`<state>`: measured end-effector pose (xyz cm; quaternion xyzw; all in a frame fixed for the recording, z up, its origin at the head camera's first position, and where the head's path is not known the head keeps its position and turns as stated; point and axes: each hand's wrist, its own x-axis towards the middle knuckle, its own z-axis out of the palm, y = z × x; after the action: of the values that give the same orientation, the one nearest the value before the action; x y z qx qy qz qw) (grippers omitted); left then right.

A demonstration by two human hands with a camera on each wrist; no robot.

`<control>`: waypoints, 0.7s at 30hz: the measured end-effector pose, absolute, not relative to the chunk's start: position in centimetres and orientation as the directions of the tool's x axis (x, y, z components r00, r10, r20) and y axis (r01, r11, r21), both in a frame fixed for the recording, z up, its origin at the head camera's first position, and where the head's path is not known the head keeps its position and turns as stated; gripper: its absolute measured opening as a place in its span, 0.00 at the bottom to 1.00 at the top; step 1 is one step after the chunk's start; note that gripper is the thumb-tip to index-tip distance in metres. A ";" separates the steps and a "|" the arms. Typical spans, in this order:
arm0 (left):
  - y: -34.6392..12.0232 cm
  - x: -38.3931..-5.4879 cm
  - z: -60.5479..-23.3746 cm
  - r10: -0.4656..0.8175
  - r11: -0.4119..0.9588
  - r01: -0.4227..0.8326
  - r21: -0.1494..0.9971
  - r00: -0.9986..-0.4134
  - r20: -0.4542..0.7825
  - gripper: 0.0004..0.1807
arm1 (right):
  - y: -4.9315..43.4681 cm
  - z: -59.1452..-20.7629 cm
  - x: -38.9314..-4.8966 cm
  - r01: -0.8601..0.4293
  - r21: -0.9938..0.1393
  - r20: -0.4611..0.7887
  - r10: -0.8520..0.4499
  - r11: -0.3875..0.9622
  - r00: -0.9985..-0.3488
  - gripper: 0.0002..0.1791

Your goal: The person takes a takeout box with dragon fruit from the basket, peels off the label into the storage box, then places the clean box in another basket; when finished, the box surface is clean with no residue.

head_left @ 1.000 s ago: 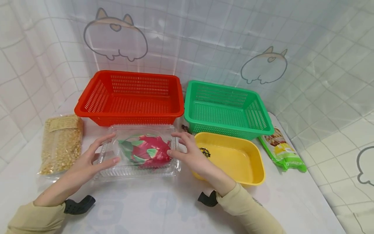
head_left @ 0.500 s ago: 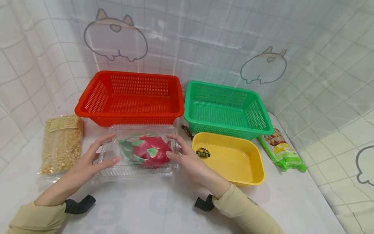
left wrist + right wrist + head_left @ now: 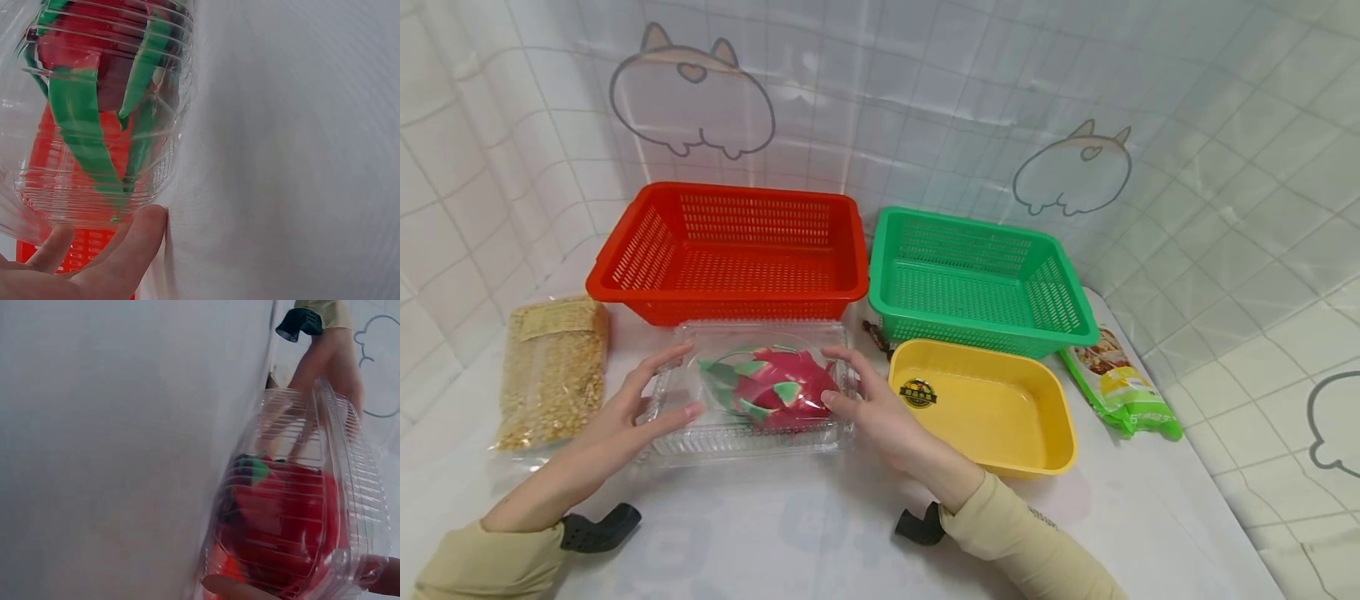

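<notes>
In the head view a clear plastic clamshell box [image 3: 673, 392] lies on the table. Inside it is a red and green dragon fruit [image 3: 790, 387], seen through the ribbed walls in both wrist views. My left hand [image 3: 617, 425] spans the box's left end, thumb and fingers spread; in the left wrist view fingertips [image 3: 150, 219] reach its ribbed end. Around the right end lies my right hand [image 3: 883, 412], its thumb and index finger stretched over the edge. The right wrist view shows a fingertip [image 3: 222, 584] beside the wall. Some fingers are hidden behind the box.
Behind the box stands a red basket [image 3: 737, 296], with a green basket [image 3: 985, 333] to its right. A yellow basin [image 3: 985, 408] sits right of my right hand. A bag of yellow kernels [image 3: 557, 375] lies left; a green food packet [image 3: 1123, 392] lies far right.
My right hand has shifted left onto the right end of the box. The yellow basin's label shows more fully. My left hand stays at the box's left end, and the box looks unmoved.
</notes>
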<state>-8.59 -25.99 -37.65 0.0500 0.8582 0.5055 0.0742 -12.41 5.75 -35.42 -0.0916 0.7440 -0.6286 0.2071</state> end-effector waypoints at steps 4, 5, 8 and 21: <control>-26.1 -8.6 -37.9 0.171 0.468 0.021 0.883 -0.983 -0.067 0.42 | 5.5 -35.7 -12.3 0.090 -0.976 -0.163 -0.392 0.197 -0.905 0.28; -26.2 -8.7 -37.9 0.172 0.466 0.020 0.885 -0.983 -0.068 0.42 | 5.5 -35.7 -12.3 0.093 -0.976 -0.165 -0.389 0.197 -0.907 0.28; -26.3 -8.7 -38.0 0.185 0.451 0.018 0.892 -0.980 -0.074 0.38 | 5.4 -35.7 -12.2 0.113 -0.976 -0.178 -0.380 0.187 -0.908 0.28; -26.6 -8.9 -38.4 0.235 0.272 -0.004 0.962 -0.969 -0.071 0.34 | 5.4 -35.7 -12.4 0.148 -0.978 -0.193 -0.364 0.146 -0.911 0.27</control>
<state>-8.92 -26.61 -38.37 0.0728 0.7913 0.5988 0.0999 -12.36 5.43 -35.70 -0.0737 0.7309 -0.6492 0.1972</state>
